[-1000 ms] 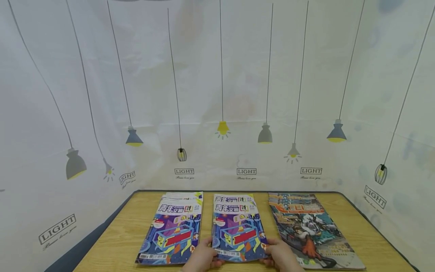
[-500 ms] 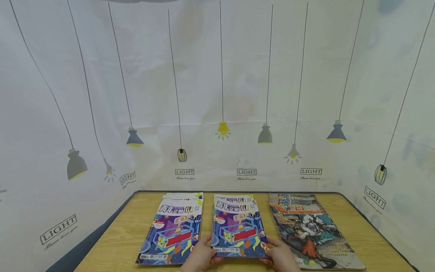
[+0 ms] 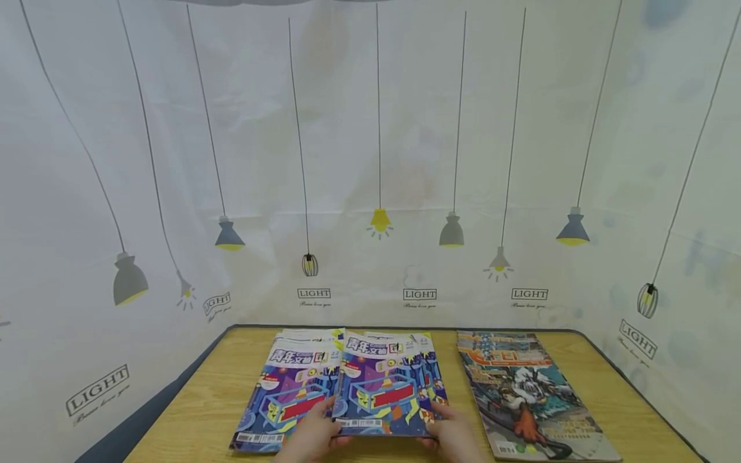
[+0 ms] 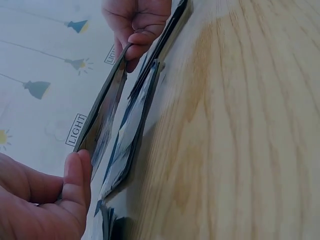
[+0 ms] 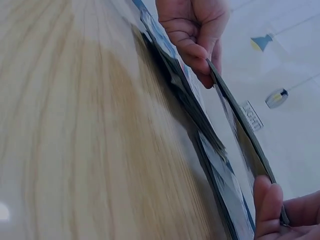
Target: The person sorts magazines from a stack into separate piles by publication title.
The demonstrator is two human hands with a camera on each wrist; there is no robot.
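My left hand (image 3: pixel 312 434) and right hand (image 3: pixel 454 434) pinch the lower side edges of one magazine (image 3: pixel 376 399) with a purple, blue and red cover. Both wrist views show it lifted clear of the piles, thumbs above and fingers beneath; the left hand (image 4: pixel 47 200) is near in one, the right hand (image 5: pixel 287 212) in the other. It overlaps the right edge of the left magazine pile (image 3: pixel 272 399), which has the same cover. Behind it, the middle pile (image 3: pixel 437 373) shows only its top and right edges.
A third pile of magazines (image 3: pixel 527 399), with an orange title and a fantasy figure, lies on the right of the wooden table (image 3: pixel 613 379). A white backdrop (image 3: pixel 347 161) printed with hanging lamps surrounds the back and sides.
Both hands have raised the magazine off the middle pile and shifted it left, towards the left pile. More of the middle pile's right side now shows. The right pile has stayed put.
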